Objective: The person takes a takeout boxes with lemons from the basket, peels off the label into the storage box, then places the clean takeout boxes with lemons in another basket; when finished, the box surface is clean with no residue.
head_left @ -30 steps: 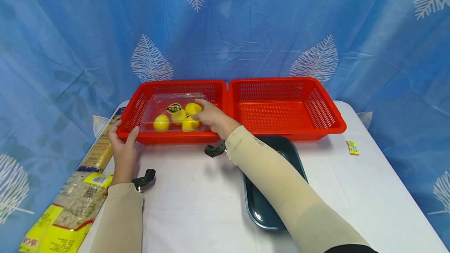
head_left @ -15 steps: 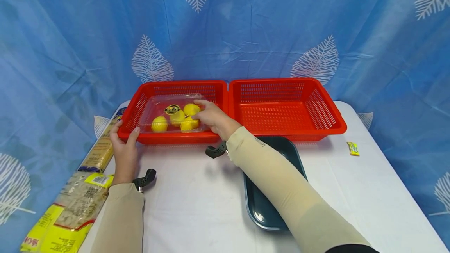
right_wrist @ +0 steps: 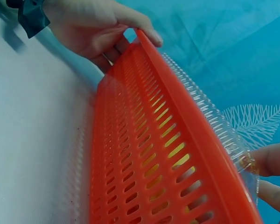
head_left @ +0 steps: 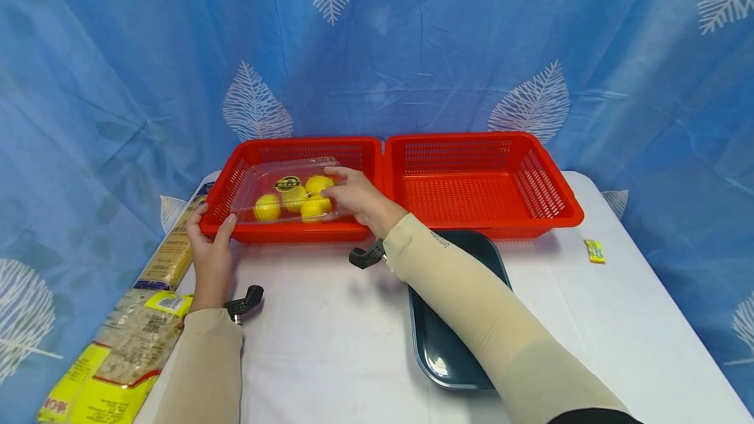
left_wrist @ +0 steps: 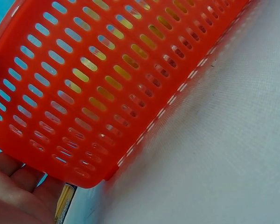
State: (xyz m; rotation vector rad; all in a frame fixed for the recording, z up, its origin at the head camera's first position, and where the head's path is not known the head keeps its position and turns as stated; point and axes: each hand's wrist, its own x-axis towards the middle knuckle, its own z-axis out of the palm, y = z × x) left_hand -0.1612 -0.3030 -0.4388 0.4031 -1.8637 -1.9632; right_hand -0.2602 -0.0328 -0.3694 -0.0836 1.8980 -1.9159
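A clear plastic box [head_left: 262, 178] holding four yellow fruits [head_left: 294, 199] is seen in the left red basket [head_left: 294, 234], its upper edge showing above the near rim; the fruits are glimpsed through the slots. The box is pinched at its right end by the fingers of the right hand [head_left: 360, 200]. The near left corner of the basket is gripped by the left hand [head_left: 212, 257], with the thumb laid on the rim and the fingers wrapped around the outside. The right red basket [head_left: 459, 195] is set just beside the left one. A dark tray [head_left: 444, 352], partly hidden by the right sleeve [head_left: 471, 300], is placed nearer on the white-covered worktop [head_left: 318, 326]. Two packed bags [head_left: 129, 339] are lined along the left edge; a small yellow packet [head_left: 595, 251] is seen at the right.
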